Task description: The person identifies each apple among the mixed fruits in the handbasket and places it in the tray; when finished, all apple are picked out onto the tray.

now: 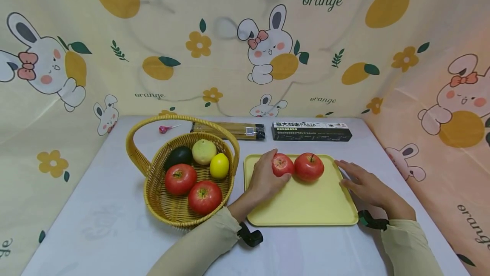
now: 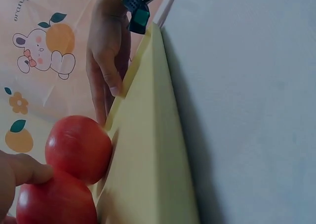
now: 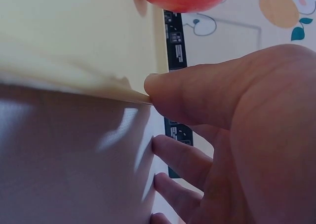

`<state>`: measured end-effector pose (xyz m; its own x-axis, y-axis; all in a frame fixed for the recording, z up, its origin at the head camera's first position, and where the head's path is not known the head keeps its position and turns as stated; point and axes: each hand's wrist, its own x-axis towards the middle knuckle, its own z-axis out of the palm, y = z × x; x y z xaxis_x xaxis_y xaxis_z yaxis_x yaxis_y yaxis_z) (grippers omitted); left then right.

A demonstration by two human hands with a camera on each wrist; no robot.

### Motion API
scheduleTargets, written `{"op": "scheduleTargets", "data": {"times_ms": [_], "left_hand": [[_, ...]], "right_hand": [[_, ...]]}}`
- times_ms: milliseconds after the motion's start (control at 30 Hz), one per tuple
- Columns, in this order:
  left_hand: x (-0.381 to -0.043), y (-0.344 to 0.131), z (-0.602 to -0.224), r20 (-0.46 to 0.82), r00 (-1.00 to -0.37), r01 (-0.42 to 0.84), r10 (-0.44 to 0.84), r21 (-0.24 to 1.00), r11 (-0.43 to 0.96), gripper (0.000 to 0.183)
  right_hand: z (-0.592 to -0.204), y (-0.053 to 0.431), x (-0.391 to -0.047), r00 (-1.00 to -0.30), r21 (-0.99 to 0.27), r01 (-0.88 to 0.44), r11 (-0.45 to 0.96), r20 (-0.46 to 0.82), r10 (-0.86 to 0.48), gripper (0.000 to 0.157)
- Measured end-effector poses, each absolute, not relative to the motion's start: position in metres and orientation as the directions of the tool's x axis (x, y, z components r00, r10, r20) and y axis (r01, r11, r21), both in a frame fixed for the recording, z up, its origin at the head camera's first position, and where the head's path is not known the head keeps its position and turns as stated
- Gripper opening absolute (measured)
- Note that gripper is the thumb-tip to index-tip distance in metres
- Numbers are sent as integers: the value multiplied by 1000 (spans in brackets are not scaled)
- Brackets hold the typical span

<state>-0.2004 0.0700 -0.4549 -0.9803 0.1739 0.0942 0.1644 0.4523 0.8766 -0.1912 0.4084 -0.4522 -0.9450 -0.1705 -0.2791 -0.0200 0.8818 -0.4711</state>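
On the yellow tray (image 1: 302,208), my left hand (image 1: 266,176) holds the left one of two red apples (image 1: 282,164), its thumb and fingers around the sides. The second red apple (image 1: 309,167) sits right beside it, stem up; in the left wrist view both apples (image 2: 79,149) overlap. My right hand (image 1: 367,184) is at the tray's right edge. Seen from the right wrist, the thumb (image 3: 192,93) touches the tray rim while the other fingers (image 3: 180,157) extend loosely down outside it, tips at the white tabletop.
Left of the tray stands a wicker basket (image 1: 153,201) with a tall handle, holding two red apples, a lemon, a pale round fruit and a dark oval one. Behind are a black pasta box (image 1: 311,132), a noodle pack (image 1: 229,131) and a lollipop (image 1: 163,129).
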Motion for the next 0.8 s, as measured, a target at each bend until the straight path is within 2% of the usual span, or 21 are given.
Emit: {"op": "scheduleTargets", "data": {"times_ms": [433,600,700,800], "left_hand": [[-199,70,-456,71,-978,160,196,861,483,88],[-194,70,-442,180,-959,269,218,822,502,88],[-187,67,-425,262,-924,371,278,790,489,88],[-177,61,-405,283,-889,429,360,789,440,87]], "right_hand": [[-453,408,-189,-943,-475,1,880,-294,-158,82],[-452,408,-188,-943,-466,-1,885,-293,-155,83],[-452,408,-189,-945,-469,-5,883,-287,-157,83],[-452,407,-190,-945,-471,0,882,-289,-155,83]]}}
